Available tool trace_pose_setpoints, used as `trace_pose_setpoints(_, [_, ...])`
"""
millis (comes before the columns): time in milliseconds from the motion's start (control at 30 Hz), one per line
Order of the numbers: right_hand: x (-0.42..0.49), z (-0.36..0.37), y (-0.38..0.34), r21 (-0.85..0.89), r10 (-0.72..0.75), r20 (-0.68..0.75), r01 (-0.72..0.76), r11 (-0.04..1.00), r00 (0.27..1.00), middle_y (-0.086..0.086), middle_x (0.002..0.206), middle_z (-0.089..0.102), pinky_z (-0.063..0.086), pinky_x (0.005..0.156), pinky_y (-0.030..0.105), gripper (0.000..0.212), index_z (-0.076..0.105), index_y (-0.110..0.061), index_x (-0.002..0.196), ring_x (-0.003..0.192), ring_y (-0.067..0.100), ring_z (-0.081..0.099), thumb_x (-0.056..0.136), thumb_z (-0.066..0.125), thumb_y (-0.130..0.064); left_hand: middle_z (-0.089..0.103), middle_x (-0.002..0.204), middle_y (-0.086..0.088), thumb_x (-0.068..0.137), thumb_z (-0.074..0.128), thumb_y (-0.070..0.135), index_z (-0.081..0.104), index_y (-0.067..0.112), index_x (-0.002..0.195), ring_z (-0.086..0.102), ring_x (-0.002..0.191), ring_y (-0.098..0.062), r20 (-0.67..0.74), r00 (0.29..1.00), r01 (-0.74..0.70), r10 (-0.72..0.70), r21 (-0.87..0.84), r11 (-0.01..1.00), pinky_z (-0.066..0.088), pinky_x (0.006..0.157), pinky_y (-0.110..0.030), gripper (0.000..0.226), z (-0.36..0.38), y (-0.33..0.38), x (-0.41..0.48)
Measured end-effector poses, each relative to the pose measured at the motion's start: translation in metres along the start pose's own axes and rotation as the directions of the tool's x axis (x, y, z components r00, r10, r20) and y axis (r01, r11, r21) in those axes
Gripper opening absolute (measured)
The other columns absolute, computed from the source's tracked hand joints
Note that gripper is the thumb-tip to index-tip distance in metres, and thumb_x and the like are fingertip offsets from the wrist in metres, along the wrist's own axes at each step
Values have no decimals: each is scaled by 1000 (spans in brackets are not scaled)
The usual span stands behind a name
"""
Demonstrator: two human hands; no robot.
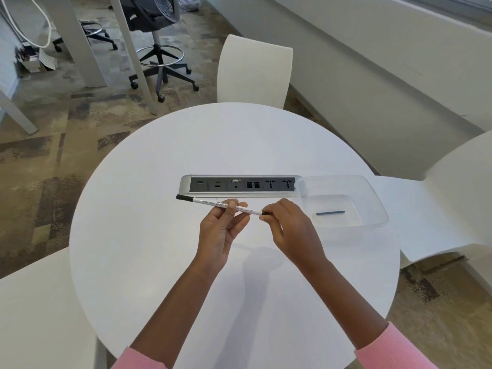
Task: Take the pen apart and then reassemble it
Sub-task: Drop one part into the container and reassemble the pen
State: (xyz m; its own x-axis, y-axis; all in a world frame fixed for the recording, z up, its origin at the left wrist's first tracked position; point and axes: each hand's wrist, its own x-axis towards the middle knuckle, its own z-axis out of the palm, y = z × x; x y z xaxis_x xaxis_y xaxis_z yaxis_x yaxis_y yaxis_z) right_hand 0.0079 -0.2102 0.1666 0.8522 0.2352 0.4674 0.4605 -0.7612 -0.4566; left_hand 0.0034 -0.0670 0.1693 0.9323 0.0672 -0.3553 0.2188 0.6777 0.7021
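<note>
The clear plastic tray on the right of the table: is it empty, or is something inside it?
Not empty. One short dark blue stick lies flat on the floor of the clear tray; nothing else shows inside.

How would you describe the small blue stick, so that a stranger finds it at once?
On the round white table, right of the socket strip, stands a clear plastic tub. The short blue stick lies flat inside, alone, the tub's only content.
</note>
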Motion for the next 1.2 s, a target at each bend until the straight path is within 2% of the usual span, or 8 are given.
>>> trace_pose_setpoints(367, [0,7,0,-78,-62,27,64,995,998,11,58,54,39,43,30,31,62,-2,70,50,27,50,85,43,-21,68,62,4,87,55,5,64,8,78,65,65,-6,32,998,-54,49,203,978,53,64,-14,14,7,-12,-3])
trace_pose_setpoints(533, [2,-2,-13,164,189,221,-228,960,957,10,62,57,35,56,29,39,63,-2,71,60,24,51,82,40,-31,68,60,5,89,53,7,61,8,79,64,62,-5,76,996,-72,53,268,961,52,64,-14,13,4,-14,-3])
trace_pose_setpoints(633, [8,-9,-16,367,361,378,-496,787,853,-3,49,49,38,50,25,29,61,-9,59,45,5,44,85,52,-18,67,60,5,90,51,5,59,7,77,63,60,-6,106,993,-85,57,275,958,52,65,-15,15,3,-14,-3])
trace_pose_setpoints(700, [13,-12,-13,451,427,512,-657,604,745,-6,42,46,38,41,19,33,58,-11,53,37,6,40,86,55,-9,67,61,4,89,51,5,58,7,76,61,58,-9,127,990,-91,56,287,954,51,65,-16,16,3,-14,-3])
trace_pose_setpoints(833, [17,-16,-7,443,371,791,-874,200,487,-8,41,44,33,37,13,30,58,-8,62,37,5,37,90,48,-11,67,67,-3,86,54,8,60,8,73,59,62,-16,165,984,-118,66,329,937,50,71,-25,15,0,-13,-2])
trace_pose_setpoints(900, [15,-16,-8,469,327,813,-875,123,482,-8,44,43,34,37,13,30,59,-9,65,39,5,37,92,46,-15,67,65,-2,86,55,7,60,9,73,59,60,-17,170,981,-147,92,346,927,52,74,-28,14,-1,-11,-2])
trace_pose_setpoints(1067, [12,-9,-15,561,426,634,-763,320,645,-1,48,47,46,43,19,44,66,-9,71,43,10,45,96,38,-32,68,63,3,86,56,3,64,7,76,65,61,-11,84,987,-158,138,310,937,54,69,-21,14,0,-10,-3])
trace_pose_setpoints(1200, [2,-2,-11,402,374,310,-477,781,874,4,66,59,51,60,32,20,63,-14,87,63,19,56,93,48,-26,71,65,5,85,59,4,67,10,79,64,62,-7,8,993,-118,121,275,954,54,66,-16,12,-1,-11,-1])
